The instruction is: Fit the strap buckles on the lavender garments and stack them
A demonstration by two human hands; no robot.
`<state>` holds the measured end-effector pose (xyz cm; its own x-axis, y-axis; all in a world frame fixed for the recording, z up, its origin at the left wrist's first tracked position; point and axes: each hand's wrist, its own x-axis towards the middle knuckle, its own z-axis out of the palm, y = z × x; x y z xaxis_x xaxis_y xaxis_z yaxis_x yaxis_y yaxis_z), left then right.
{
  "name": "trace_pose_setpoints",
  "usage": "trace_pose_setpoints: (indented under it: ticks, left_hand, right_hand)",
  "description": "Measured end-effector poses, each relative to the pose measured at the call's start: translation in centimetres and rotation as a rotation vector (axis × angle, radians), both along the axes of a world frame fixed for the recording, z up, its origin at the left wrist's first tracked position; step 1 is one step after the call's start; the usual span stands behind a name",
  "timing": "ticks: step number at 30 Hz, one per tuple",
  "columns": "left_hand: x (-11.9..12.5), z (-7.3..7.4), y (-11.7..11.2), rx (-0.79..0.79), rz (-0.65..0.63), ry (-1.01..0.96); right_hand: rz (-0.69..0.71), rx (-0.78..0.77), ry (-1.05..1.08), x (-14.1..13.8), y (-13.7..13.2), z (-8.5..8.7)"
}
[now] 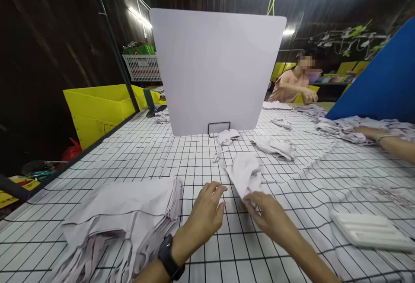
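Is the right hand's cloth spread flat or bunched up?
Bunched up: the cloth shows loose, uneven folds where the right hand pinches it.

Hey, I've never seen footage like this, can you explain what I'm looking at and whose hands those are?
There's no machine: the two bare hands in front belong to a person wearing a camera on their head, so this single picture looks forward and down. The left hand, with a dark watch at the wrist, is open and empty. The right hand pinches a pale cloth piece. On the gridded tablecloth lie a stack of pale cloth, other loose pieces and a white slab. A blank board stands beyond. Another person's hand is at the right.
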<state>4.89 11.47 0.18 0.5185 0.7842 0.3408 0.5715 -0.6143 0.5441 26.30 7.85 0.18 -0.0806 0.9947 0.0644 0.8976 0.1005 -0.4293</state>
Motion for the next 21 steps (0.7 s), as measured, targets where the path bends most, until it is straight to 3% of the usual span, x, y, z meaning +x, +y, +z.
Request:
trace_pose_setpoints:
  ticks: [4, 7, 9, 11, 15, 18, 21]
  left_hand:
    - [1.6, -1.3, 0.0, -0.02, -0.11, 0.223]
    - [2.0, -2.1, -0.3, -0.036, -0.19, 0.235]
    - [1.8, -1.9, -0.5, -0.105, -0.18, 0.1]
    - [1.1, -0.8, -0.7, -0.253, -0.18, -0.084]
    - [-0.5, 3.3, -0.3, -0.569, -0.23, -0.308]
    - [-1.5, 5.9, 0.2, -0.699, -0.225, -0.384]
    - [-2.1, 6.8, 0.9, -0.85, -0.229, -0.44]
  right_hand:
    - [0.137, -0.089, 0.224, -0.4, -7.3, -0.2]
    - [0.098, -0.122, 0.364, 1.0, -9.8, 0.6]
    - [0.035, -0.112, 0.469, 2.5, -10.2, 1.2]
    - [-0.075, -0.083, 0.576, 4.0, -9.9, 1.8]
    - [-0.266, -0.011, 0.789, 5.9, -7.8, 2.5]
    - [-0.36, 0.056, 0.949, 5.5, -5.7, 3.3]
    - [-0.358, 0.078, 1.113, 4.5, -4.1, 4.4]
